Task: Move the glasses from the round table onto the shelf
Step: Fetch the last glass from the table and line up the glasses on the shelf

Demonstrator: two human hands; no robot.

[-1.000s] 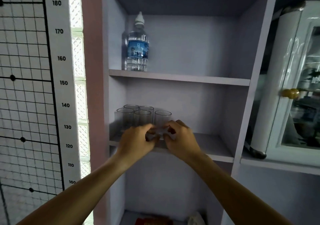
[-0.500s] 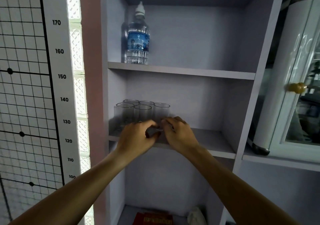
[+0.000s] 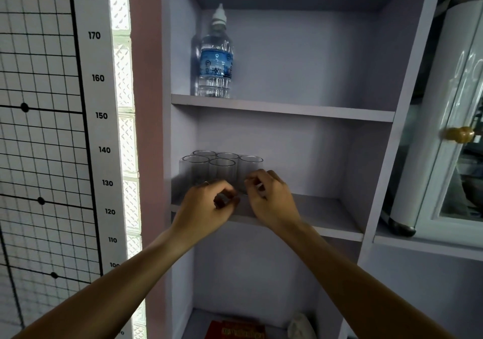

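Several clear glasses (image 3: 222,169) stand packed together at the left end of the middle shelf (image 3: 324,212) of a lilac shelf unit. My right hand (image 3: 271,199) is curled in front of the rightmost glass (image 3: 251,167), its fingertips on the glass's lower part. My left hand (image 3: 206,204) hovers just left of it over the shelf's front edge, fingers curled, with nothing visible in it. It covers the bases of the front glasses. The round table is out of view.
A water bottle (image 3: 215,59) stands on the upper shelf (image 3: 300,108). The right half of the middle shelf is bare. A white glass-door cabinet (image 3: 449,135) with a brass knob is to the right, and a height chart (image 3: 96,116) hangs on the left wall. Red packets (image 3: 235,331) lie on the bottom shelf.
My two hands were pressed together at the base of the rightmost glass. They have drawn apart, and the left hand has slid left and back off the glass.
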